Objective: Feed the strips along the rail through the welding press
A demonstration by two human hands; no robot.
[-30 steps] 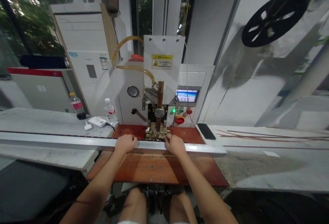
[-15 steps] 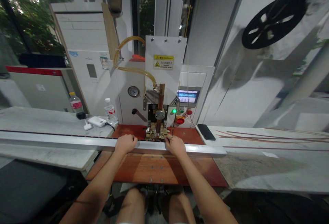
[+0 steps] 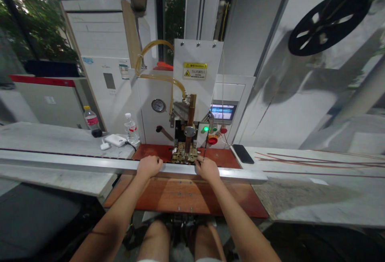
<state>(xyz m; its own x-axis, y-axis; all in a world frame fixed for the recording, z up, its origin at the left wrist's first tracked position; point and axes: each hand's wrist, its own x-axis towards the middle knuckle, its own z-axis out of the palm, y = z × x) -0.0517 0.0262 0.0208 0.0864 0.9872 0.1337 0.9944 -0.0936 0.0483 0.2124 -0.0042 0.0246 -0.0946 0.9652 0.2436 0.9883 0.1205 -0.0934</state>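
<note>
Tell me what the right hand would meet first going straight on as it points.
Most likely the brass-coloured metal block at the foot of the machine, just beyond the right hand; depth is hard to judge.

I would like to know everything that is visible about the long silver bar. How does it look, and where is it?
The bar is long, straight and silvery, apparently metal, with a smooth, slightly shiny face. It lies crosswise before the machine, above the brown board. Its left part passes over the left table and leaves the picture; its right end shows. A thin dark strip follows its far edge. The left hand and right hand rest over it, hiding two stretches.
</note>
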